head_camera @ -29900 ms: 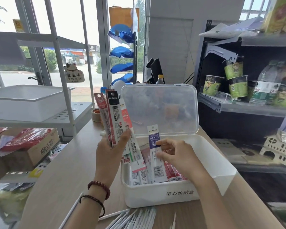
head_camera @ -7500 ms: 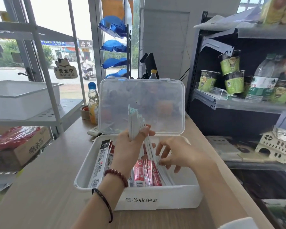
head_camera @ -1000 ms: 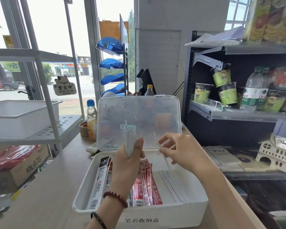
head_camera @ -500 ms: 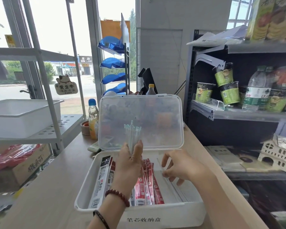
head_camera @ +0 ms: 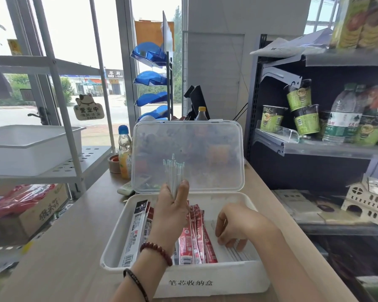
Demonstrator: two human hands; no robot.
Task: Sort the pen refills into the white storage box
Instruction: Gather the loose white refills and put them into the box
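Observation:
The white storage box (head_camera: 212, 280) stands open on the wooden counter, its clear lid (head_camera: 188, 155) upright behind it. My left hand (head_camera: 172, 205) grips an upright bundle of loose white pen refills (head_camera: 174, 173) above the box. My right hand (head_camera: 234, 225) is down inside the box's right side, fingers curled over a row of loose white refills (head_camera: 238, 253) on the floor; whether it holds one is hidden. Black-and-white refill packs (head_camera: 138, 229) lie at the left, red packs (head_camera: 196, 234) in the middle.
A drink bottle (head_camera: 124, 153) and a tape roll (head_camera: 114, 163) stand behind the box at the left. A white shelf rack (head_camera: 59, 166) carries a white bin (head_camera: 31, 144). A dark goods shelf (head_camera: 314, 147) with cups and bottles borders the counter's right edge.
My right hand has dropped from lid height down into the box's right side onto the loose refills. The left hand's bundle has stayed upright and barely moved.

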